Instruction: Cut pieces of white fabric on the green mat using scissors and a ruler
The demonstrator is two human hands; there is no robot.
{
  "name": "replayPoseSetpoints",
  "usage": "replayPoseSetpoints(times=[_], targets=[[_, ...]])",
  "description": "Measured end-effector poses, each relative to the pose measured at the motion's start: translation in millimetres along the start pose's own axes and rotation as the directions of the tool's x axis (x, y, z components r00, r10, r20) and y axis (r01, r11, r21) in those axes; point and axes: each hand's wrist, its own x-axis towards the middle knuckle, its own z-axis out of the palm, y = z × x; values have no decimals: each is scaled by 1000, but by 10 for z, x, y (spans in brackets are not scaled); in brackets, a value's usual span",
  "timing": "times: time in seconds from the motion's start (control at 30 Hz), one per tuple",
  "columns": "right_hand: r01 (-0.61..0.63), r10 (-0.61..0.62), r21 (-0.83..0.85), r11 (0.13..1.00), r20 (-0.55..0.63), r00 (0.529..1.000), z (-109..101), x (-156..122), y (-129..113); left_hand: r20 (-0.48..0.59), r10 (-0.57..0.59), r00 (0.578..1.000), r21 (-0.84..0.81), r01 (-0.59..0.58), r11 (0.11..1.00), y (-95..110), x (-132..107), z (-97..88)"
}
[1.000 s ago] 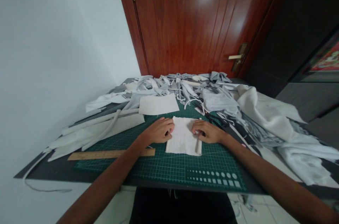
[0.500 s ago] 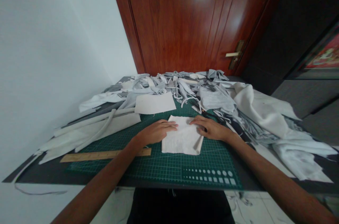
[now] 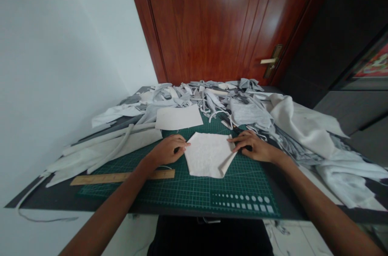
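Observation:
A white textured fabric piece (image 3: 209,156) lies on the green cutting mat (image 3: 194,196), folded to a tapered five-sided shape. My left hand (image 3: 166,150) rests at its left corner, fingertips touching the edge. My right hand (image 3: 250,147) is curled at its right corner, with fingertips on the edge. Something dark shows under those fingers, possibly scissors, partly hidden. Black-handled scissors (image 3: 233,126) lie just beyond the fabric. A wooden ruler (image 3: 121,177) lies on the mat near my left forearm.
A heap of grey and white fabric scraps (image 3: 206,94) covers the far end of the dark table (image 3: 91,206). A pale sheet (image 3: 178,117) lies beyond the mat. Long strips (image 3: 106,147) lie left, and a large white cloth (image 3: 303,124) right. A wall and a wooden door bound the table.
The fabric has gone from a rectangle to a tapered five-sided shape. My hands have moved apart to its side corners, and the view has shifted slightly.

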Motion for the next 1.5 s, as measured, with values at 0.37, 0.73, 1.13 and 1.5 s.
replayPoseSetpoints(times=[0.37, 0.73, 1.13, 1.5], targets=[[-24, 28, 48, 999, -94, 995, -90, -18, 66, 43, -35, 998, 144, 28, 989, 197, 58, 94], [-161, 153, -12, 987, -244, 958, -175, -50, 143, 27, -34, 999, 70, 32, 997, 209, 24, 84], [-641, 486, 81, 763, -726, 487, -606, -582, 379, 30, -3, 1000, 126, -1, 992, 225, 62, 130], [-282, 229, -61, 957, -432, 872, -180, -83, 177, 132, 154, 979, 49, -161, 986, 317, 84, 137]])
